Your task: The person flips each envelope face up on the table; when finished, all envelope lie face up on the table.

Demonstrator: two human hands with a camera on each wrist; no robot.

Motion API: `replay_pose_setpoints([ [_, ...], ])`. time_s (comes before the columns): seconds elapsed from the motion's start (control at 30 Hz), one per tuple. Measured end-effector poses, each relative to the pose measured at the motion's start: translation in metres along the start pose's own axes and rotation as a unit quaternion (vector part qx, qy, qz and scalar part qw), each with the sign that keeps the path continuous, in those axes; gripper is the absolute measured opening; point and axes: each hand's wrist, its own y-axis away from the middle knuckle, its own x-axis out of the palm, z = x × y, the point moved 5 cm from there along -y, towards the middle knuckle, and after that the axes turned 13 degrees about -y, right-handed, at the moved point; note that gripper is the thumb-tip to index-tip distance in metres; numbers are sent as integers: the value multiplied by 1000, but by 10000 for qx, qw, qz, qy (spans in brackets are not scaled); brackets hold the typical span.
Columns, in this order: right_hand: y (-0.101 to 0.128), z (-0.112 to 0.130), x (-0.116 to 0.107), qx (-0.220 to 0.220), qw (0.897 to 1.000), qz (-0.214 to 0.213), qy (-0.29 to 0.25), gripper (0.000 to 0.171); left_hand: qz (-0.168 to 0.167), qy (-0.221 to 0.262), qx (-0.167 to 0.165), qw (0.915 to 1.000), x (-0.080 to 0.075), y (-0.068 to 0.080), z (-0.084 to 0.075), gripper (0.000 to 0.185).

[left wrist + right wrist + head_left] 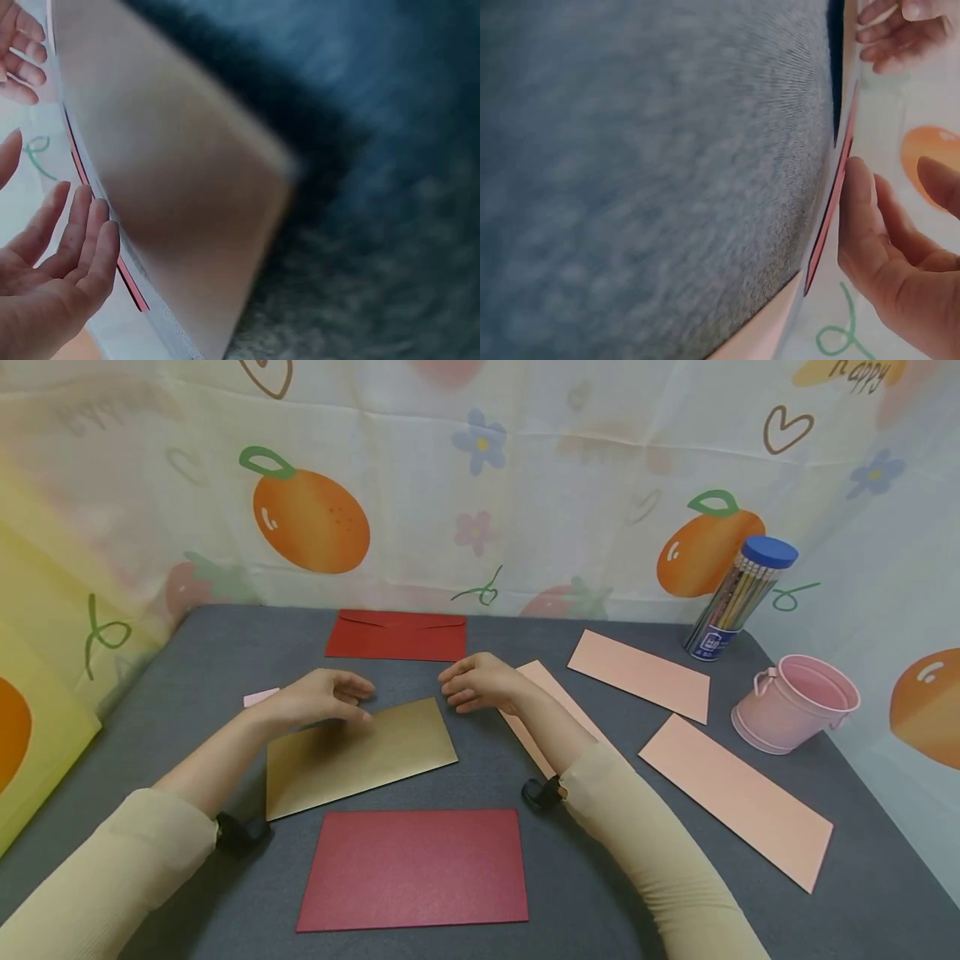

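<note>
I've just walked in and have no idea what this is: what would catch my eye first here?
Probably the two hands, left hand and right hand, hovering with loosely curled fingers over the far edge of a gold envelope in the middle of the grey table. Next, a dark red envelope lies nearest the person. At the far right, a pink bucket stands beside a blue-lidded tube of pencils.

A small pink slip (260, 697) lies mostly hidden behind the left hand (318, 696).
</note>
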Motion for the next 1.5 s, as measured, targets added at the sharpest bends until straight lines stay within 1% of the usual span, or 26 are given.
replay_pose_setpoints([
  [0.07, 4, -1, 2, 19, 9998, 91, 179, 40, -3, -109, -34, 9999, 2, 1, -1, 65],
  [0.23, 11, -5, 5, 109, 9986, 206, 469, 42, 5, -163, -77, 9998, 7, 3, -1, 66],
  [0.4, 16, -10, 7, 219, 9979, 222, 559, 44, 32, -221, -38, 9997, 9, 4, -3, 67],
  [0.57, 17, -15, 8, 335, 9976, 225, 561, 45, -40, -323, 33, 9995, 11, 2, -4, 67],
  [0.8, 18, -19, 10, 461, 9968, 188, 620, 40, -62, -486, 100, 9988, 15, -2, -6, 68],
  [1.0, 17, -22, 11, 426, 9960, 134, 772, 35, -62, -759, 151, 9970, 18, -4, -8, 68],
  [1.23, 16, -24, 13, 305, 9961, -5, 832, 31, -195, -1026, 196, 9943, 19, -2, -11, 63],
  [1.5, 16, -25, 14, 185, 9958, 8, 897, 36, -223, -1174, 164, 9927, 20, -3, -10, 61],
])
